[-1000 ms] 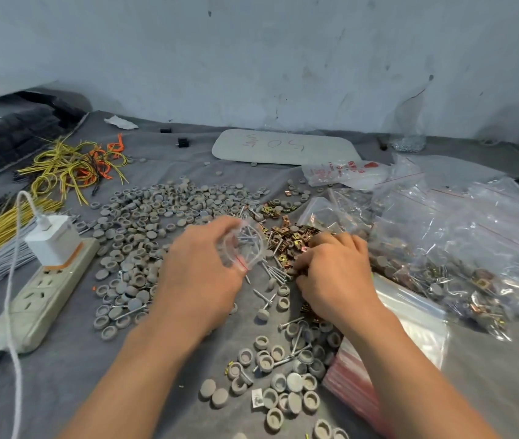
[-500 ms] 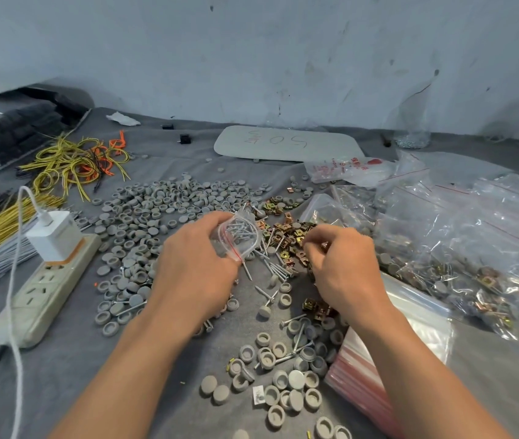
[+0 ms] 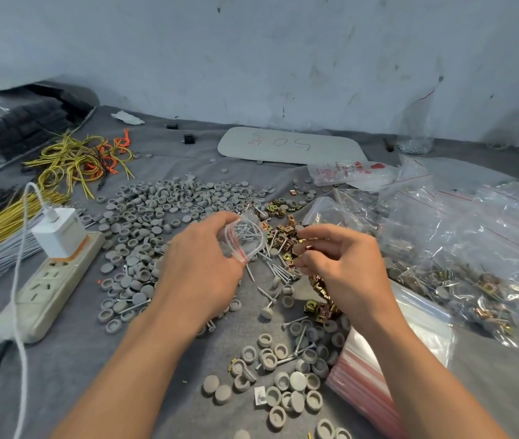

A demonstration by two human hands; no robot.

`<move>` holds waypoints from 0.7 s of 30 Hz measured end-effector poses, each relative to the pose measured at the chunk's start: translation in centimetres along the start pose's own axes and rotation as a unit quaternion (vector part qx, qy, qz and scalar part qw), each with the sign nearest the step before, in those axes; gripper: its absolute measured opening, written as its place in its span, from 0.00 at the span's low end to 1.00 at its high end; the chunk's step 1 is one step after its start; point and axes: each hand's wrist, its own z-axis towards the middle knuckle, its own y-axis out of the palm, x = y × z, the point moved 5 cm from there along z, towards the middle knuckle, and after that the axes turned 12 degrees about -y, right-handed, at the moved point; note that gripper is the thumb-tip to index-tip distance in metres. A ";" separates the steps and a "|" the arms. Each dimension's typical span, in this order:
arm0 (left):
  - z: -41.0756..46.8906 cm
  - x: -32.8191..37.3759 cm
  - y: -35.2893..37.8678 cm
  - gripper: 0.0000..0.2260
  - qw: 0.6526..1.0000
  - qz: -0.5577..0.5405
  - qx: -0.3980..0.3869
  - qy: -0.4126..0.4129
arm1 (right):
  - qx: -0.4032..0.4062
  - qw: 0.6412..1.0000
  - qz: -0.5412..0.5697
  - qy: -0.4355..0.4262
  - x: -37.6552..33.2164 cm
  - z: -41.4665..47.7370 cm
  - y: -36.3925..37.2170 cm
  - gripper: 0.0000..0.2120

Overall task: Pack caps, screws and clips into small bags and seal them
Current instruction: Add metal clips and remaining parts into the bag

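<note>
left hand pinching small clear plastic zip bag with red seal strip, silver metal screws inside it, right hand just right of bag, pinching brass-coloured metal clips

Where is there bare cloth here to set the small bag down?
Bare cloth lies front left, between the power strip and the left arm, and front right, below the filled bags, beside the empty-bag stack. The middle is crowded with caps, screws and clips.
</note>
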 end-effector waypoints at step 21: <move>-0.5 0.2 -0.2 0.17 0.999 0.014 -0.014 0.029 | -0.049 0.911 0.384 0.143 -1.8 -1.3 3.5 0.10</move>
